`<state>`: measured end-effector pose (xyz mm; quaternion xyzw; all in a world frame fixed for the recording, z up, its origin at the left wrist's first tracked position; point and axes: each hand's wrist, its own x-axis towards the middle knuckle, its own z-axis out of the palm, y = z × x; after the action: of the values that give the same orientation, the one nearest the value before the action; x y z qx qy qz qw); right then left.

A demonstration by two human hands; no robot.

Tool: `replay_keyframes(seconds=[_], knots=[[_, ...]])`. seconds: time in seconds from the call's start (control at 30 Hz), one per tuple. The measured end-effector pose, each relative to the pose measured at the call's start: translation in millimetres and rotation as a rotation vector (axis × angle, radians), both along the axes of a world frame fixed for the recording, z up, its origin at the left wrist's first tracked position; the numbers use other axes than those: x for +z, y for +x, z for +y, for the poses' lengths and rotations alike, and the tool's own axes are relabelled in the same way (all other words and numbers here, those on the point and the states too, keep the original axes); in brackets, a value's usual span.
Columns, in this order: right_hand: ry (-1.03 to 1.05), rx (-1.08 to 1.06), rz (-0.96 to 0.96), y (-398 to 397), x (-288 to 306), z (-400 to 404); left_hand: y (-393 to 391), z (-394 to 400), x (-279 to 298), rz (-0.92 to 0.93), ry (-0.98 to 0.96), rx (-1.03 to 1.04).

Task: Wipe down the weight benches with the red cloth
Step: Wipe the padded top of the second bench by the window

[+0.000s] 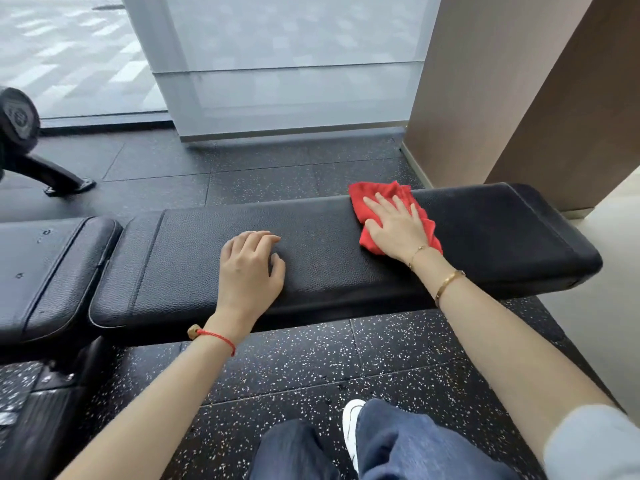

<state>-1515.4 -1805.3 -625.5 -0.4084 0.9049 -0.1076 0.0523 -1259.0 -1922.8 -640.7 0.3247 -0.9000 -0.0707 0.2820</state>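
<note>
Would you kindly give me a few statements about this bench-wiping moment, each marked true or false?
1. The right hand presses flat on the red cloth. True.
2. The cloth lies on the floor. False: it lies on the bench pad.
3. The left hand rests on the pad with its fingers curled, holding nothing. True.
4. The left hand holds a spray bottle. False: none is visible.
</note>
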Motion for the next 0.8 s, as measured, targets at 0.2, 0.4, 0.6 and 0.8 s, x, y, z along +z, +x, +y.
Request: replay_keyframes(seconds=[0.2,0.4,0.6,0.8], knots=[[0.023,0.204,-0.010,50.2,2.7,-58.6,38.4,-29.5,-4.9,-0.050,-0.014,0.085],[-0.053,0.482,0.033,105.8,-0.2,-28.9,45.9,-31.7,-11.8,-0.009,0.025,0.111],[-0.064,0.321,0.020,77.1,-2.0,-1.2,47.0,-31.0,-12.1,0.001,0.052,0.107],[-0.007,0.170,0.001,98.2,-3.7,-36.3,46.2,-28.8,-10.6,-0.011,0.079,0.117]])
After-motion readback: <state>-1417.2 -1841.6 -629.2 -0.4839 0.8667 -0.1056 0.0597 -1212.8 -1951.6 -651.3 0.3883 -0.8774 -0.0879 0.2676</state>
